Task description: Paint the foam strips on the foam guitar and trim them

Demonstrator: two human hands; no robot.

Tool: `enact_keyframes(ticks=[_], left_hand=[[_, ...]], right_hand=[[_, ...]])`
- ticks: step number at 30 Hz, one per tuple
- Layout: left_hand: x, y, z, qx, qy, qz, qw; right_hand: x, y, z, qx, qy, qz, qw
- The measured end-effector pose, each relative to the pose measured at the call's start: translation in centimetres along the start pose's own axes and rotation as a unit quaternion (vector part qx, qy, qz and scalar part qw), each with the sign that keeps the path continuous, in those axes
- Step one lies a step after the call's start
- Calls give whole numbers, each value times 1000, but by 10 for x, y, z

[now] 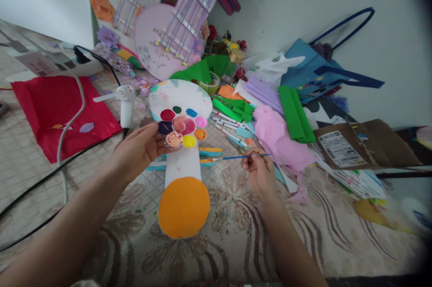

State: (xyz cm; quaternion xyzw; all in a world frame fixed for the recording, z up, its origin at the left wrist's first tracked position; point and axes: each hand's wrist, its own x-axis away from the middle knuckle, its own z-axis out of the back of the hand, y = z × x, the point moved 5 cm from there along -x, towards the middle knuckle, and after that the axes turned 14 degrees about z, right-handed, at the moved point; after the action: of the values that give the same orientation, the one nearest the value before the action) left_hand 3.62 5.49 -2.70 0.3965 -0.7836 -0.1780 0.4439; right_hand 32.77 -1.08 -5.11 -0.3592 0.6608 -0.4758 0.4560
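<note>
Left hand: your left hand (140,147) is closed on the near-left rim of the round paint palette (182,127), thumb on top, holding it up just above the mat.
Right hand: your right hand (256,168) pinches a thin blue paintbrush (236,157), fingers narrow around the handle; the brush lies level, its bristle end pointing left towards the palette but clear of it.
Palette: it sits between your hands, nearer the left, over the white card cutout (182,165).
Cutout: it lies flat on the patterned mat (236,233), with its orange disc (184,207) at the end towards you, between your forearms.
Left of your hand: a white handheld fan (126,102) and a red sheet (57,107).
Right of your hand: crumpled pink paper (276,136) just beyond your knuckles, with folded green paper (295,116) behind it.
Far side: loose markers (226,125) lie past the palette.
</note>
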Motion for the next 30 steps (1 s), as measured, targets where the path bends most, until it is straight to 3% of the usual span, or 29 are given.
enact_keyframes(ticks=[11,21,30], left_hand=[[-2,-1,0,1,5,6,1000],[-1,-1,0,1,4,9,1000],[-1,-1,-1,1,8,9,1000]], right_hand=[[-5,-6,15,0,22,26,999],[3,-2,-4,-4,-13,21,1000],[3,0,-4,12,-25,33,999]])
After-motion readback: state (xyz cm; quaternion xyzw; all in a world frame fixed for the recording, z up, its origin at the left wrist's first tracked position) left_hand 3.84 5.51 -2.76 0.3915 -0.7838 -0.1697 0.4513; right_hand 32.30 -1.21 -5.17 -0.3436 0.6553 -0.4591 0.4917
